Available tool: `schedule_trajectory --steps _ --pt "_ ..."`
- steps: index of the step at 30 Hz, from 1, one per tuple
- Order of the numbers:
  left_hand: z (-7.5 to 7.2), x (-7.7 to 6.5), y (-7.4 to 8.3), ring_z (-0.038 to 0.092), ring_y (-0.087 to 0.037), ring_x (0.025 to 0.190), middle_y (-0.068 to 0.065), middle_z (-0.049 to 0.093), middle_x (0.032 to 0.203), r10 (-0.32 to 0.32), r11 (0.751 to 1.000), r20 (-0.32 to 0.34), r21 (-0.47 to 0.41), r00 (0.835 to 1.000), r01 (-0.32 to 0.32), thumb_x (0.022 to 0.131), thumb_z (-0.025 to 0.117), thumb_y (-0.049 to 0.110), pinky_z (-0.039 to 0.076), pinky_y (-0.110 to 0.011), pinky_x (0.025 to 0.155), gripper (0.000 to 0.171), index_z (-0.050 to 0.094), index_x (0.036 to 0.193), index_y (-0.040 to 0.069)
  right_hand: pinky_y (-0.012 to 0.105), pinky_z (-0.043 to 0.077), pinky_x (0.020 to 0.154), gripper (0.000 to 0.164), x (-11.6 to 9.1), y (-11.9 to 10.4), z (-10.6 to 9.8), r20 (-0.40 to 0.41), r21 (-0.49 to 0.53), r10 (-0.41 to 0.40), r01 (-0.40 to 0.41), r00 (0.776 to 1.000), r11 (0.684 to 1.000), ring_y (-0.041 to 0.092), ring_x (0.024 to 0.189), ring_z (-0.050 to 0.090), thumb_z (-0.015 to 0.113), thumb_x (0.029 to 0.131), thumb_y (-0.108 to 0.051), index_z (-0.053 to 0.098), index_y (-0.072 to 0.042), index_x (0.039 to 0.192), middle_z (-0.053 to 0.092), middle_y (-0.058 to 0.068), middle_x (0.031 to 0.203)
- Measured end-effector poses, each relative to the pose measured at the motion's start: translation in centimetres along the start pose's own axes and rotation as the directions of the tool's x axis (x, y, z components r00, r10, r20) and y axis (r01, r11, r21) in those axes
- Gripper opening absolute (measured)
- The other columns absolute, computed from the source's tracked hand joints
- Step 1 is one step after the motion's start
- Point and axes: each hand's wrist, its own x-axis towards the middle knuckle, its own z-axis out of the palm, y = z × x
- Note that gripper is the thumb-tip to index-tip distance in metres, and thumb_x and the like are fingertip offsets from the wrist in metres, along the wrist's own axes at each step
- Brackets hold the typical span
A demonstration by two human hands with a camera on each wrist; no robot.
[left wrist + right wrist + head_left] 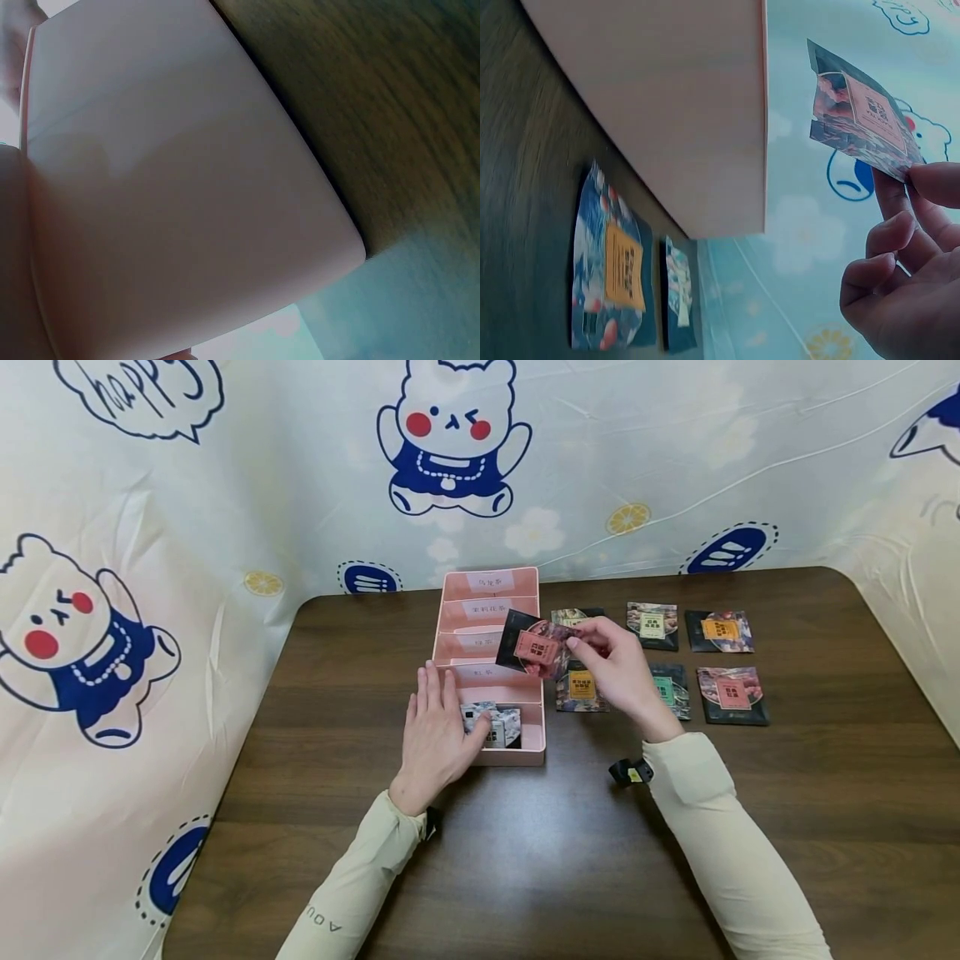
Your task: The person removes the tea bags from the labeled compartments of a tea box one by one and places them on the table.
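Note:
A pink divided box with white labels on its dividers stands in the middle of the table. My left hand rests on its left rim, fingers straight, the thumb reaching over the front compartment. Grey-white tea packets lie in that compartment, partly covered by the thumb. Between thumb and fingers my right hand pinches a black tea packet with a red label, held tilted above the box's right side. In the right wrist view this packet is raised clear of the box wall.
Right of the box several tea packets lie in two rows, among them an orange-label packet, a red-label packet and a green-label packet, partly behind my right hand. A printed cloth hangs behind the brown table.

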Motion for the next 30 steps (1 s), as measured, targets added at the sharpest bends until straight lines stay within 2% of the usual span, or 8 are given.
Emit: schedule_trajectory --steps 3,7,10,14,18,22,26,30 --pt "0.0 0.0 0.0 0.010 -0.036 0.150 -0.023 0.009 0.161 -0.002 1.000 0.000 -0.003 1.000 0.002 0.089 0.040 0.058 0.024 -0.056 0.115 0.086 0.026 0.151 -0.001 0.026 0.038 0.056 0.023 -0.3 0.1 -0.6 -0.013 -0.007 0.005 -0.005 1.000 1.000 0.011 0.057 0.045 0.057 0.098 -0.019 0.063 -0.002 0.113 0.070 0.020 0.092" --pt "0.0 0.0 0.1 0.009 -0.036 0.150 -0.023 0.010 0.161 -0.002 1.000 -0.001 -0.001 1.000 0.002 0.089 0.040 0.058 0.024 -0.056 0.115 0.086 0.026 0.150 -0.001 0.024 0.039 0.062 0.025 -0.7 0.1 -1.5 -0.024 -0.032 0.015 -0.016 1.000 0.999 0.009 0.065 0.049 0.056 0.098 -0.020 0.063 -0.001 0.114 0.070 0.020 0.095" --pt "-0.1 0.0 0.1 0.008 -0.035 0.150 -0.024 0.010 0.160 -0.004 1.000 0.002 0.000 1.000 0.004 0.089 0.040 0.058 0.024 -0.056 0.115 0.086 0.026 0.150 -0.001 0.024 0.037 0.060 0.026 -1.0 0.3 -2.1 -0.026 -0.041 0.020 -0.021 0.999 0.999 0.009 0.064 0.046 0.056 0.098 -0.019 0.062 0.000 0.114 0.069 0.020 0.094" --pt "-0.2 0.0 0.2 0.007 -0.034 0.151 -0.023 0.009 0.161 -0.010 1.000 0.013 -0.004 1.000 0.010 0.090 0.039 0.058 0.023 -0.056 0.115 0.086 0.025 0.151 -0.001 0.026 0.034 0.058 0.025 -1.3 0.9 -3.0 -0.030 -0.066 0.024 -0.026 0.999 0.997 0.012 0.062 0.042 0.057 0.098 -0.020 0.063 -0.001 0.113 0.068 0.013 0.087" --pt "-0.2 0.0 0.1 0.006 -0.034 0.151 -0.022 0.007 0.161 -0.012 1.000 0.018 -0.008 1.000 0.012 0.090 0.039 0.058 0.023 -0.056 0.116 0.086 0.024 0.151 0.000 0.026 0.036 0.060 0.026 -1.6 1.4 -3.6 -0.029 -0.110 0.040 -0.043 0.999 0.993 0.013 0.067 0.046 0.056 0.098 -0.022 0.063 -0.002 0.113 0.068 0.011 0.086" --pt "-0.2 0.0 0.1 0.006 -0.034 0.151 -0.021 0.006 0.161 -0.011 1.000 0.015 -0.011 1.000 0.011 0.090 0.039 0.058 0.023 -0.056 0.116 0.085 0.024 0.151 0.000 0.025 0.038 0.063 0.027 -1.9 1.8 -4.2 -0.014 -0.142 0.078 -0.080 0.997 0.987 0.012 0.072 0.050 0.055 0.098 -0.023 0.063 -0.001 0.112 0.070 0.018 0.094" --pt "-0.1 0.1 0.1 0.008 -0.035 0.150 -0.022 0.007 0.161 -0.007 1.000 0.009 -0.014 1.000 0.007 0.090 0.038 0.057 0.023 -0.056 0.115 0.085 0.025 0.151 0.000 0.026 0.040 0.064 0.025 -2.2 2.0 -4.6 0.013 -0.170 0.136 -0.131 0.991 0.977 0.011 0.073 0.052 0.056 0.098 -0.022 0.063 -0.002 0.111 0.071 0.019 0.098" --pt "0.0 0.1 0.0 0.008 -0.035 0.150 -0.022 0.006 0.161 -0.007 1.000 0.009 -0.013 1.000 0.007 0.090 0.038 0.057 0.023 -0.056 0.116 0.085 0.025 0.151 -0.001 0.026 0.038 0.059 0.021 -2.5 2.3 -4.9 0.051 -0.193 0.160 -0.148 0.986 0.970 0.010 0.066 0.050 0.057 0.097 -0.020 0.064 -0.003 0.106 0.071 0.015 0.089"
